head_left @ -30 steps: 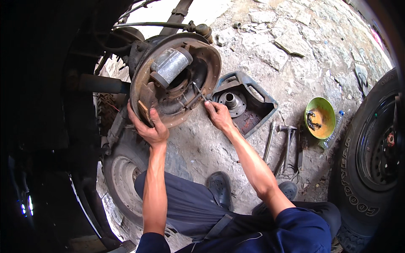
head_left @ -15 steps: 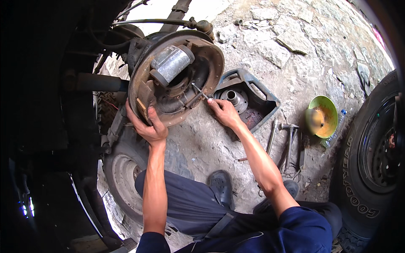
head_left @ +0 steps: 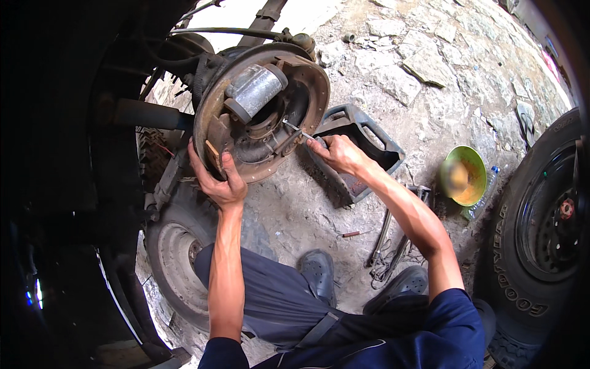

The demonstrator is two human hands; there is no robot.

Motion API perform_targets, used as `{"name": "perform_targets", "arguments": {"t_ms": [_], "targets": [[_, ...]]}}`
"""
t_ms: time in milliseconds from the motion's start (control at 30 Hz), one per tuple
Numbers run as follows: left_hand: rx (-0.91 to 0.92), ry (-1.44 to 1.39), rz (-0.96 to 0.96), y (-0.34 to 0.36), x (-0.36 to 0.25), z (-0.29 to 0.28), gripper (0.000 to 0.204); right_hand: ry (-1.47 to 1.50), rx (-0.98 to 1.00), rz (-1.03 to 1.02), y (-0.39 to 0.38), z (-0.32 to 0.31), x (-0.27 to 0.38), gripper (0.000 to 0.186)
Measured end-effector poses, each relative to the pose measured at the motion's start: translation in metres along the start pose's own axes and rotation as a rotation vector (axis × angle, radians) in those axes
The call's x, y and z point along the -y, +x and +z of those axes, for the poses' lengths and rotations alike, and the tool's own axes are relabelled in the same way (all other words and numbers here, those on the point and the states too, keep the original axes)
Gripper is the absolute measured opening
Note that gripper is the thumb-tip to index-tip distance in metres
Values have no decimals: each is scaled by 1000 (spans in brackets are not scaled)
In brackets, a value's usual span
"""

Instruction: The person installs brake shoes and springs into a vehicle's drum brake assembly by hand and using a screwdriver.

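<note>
Now observe the brake plate (head_left: 257, 170) between the left hand (head_left: 222, 187) and the right hand (head_left: 342, 154), slightly farther right in view than half a second ago. Note the container (head_left: 394, 149) partly covered by the right hand, with the hub, formerly visible inside, now hidden. Note the right forearm (head_left: 399, 200) swung farther outward, with the elbow bent. Find the left hand gripping the plate's lower-left rim. Find the right hand closed around a thin rod (head_left: 299, 130), tipped inside the plate, beside a spring (head_left: 291, 142).
</note>
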State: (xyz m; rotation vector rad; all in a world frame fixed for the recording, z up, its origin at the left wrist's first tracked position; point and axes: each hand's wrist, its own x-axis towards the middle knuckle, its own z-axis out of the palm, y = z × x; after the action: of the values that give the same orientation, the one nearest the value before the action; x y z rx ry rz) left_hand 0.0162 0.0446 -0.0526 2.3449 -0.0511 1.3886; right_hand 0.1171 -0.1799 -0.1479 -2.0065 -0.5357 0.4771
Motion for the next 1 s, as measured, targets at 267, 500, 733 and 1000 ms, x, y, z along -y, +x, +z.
{"name": "perform_targets", "arguments": {"t_ms": [267,500,733,1000], "targets": [[-11,-32,-42,-2,-6,2,68,-105,115,-34,11,-21,-8,70],[-15,-33,-80,-7,-3,3,71,-195,127,-39,8,-38,3,75],[-27,-51,-70,-9,-1,5,74,-295,166,-19,14,-49,8,73],[-63,-32,-149,-13,-8,10,71,-226,73,-12,14,-22,-6,63]]}}
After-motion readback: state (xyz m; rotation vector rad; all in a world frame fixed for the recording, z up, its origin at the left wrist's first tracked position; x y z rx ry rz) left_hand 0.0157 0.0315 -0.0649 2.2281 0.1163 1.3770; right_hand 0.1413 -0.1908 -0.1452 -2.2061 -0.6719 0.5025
